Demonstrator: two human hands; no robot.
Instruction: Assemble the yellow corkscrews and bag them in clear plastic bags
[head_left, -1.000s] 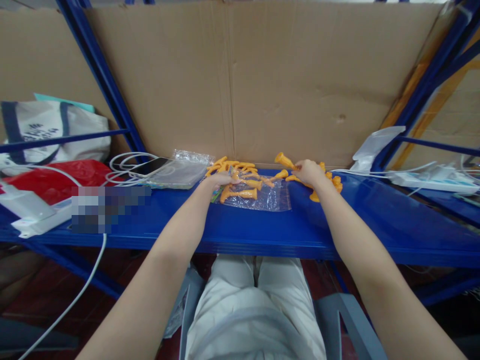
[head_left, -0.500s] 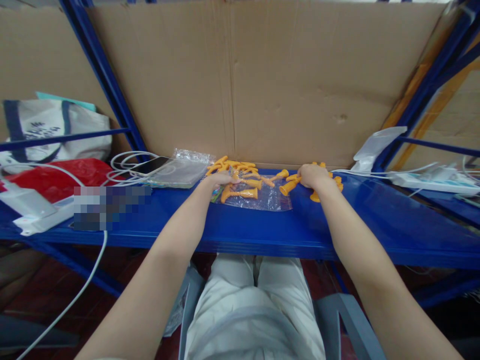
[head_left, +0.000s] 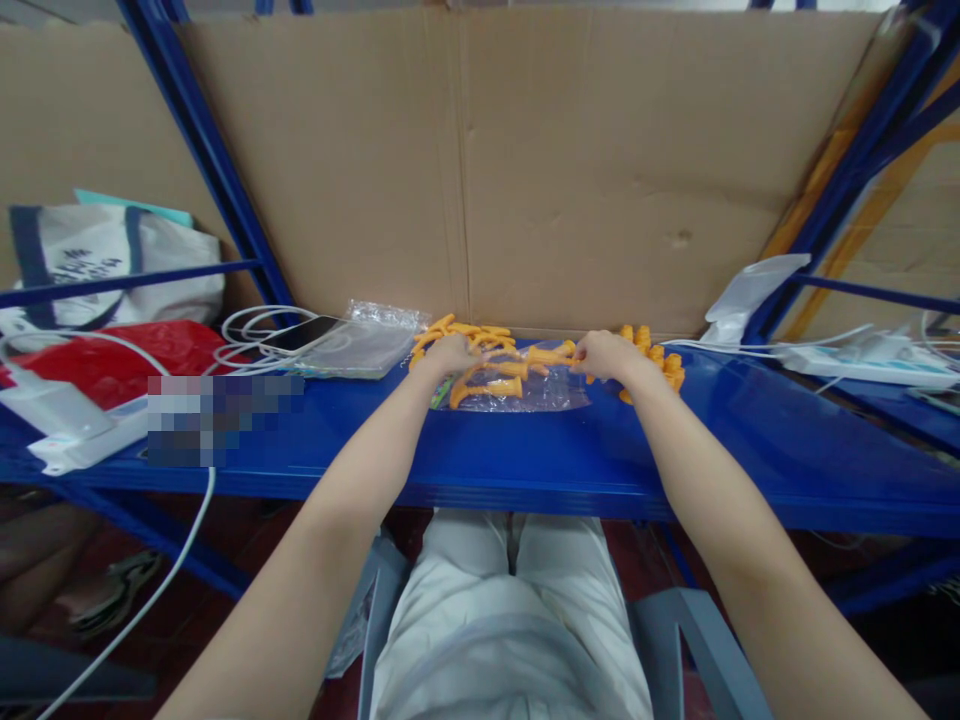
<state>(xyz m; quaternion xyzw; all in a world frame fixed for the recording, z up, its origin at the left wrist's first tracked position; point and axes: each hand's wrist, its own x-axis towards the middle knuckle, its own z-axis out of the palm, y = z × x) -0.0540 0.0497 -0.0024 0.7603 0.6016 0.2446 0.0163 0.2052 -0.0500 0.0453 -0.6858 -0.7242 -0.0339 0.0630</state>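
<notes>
A clear plastic bag (head_left: 553,398) lies on the blue tabletop with several orange plastic pieces (head_left: 491,388) in or on it; each has a curved end and a flared, trumpet-like end. My left hand (head_left: 448,354) is closed at the bag's left end, its fingertips partly hidden by the film and the pieces. At the bag's right end, my right hand (head_left: 602,356) pinches an orange piece (head_left: 551,356) that points left over the bag. More pieces (head_left: 670,366) stand grouped just right of that hand. A further loose heap (head_left: 442,325) sits behind my left hand.
To the left lie a flat clear packet (head_left: 352,345), a phone (head_left: 304,334), white cables, a power strip (head_left: 97,435) and a red bag (head_left: 127,350). A cardboard sheet (head_left: 525,170) closes off the back. Another power strip (head_left: 870,362) is at right.
My right hand has moved left from the grouped pieces to the bag, carrying an orange piece. My left hand has shifted slightly up and right, and the bag's film has moved a little.
</notes>
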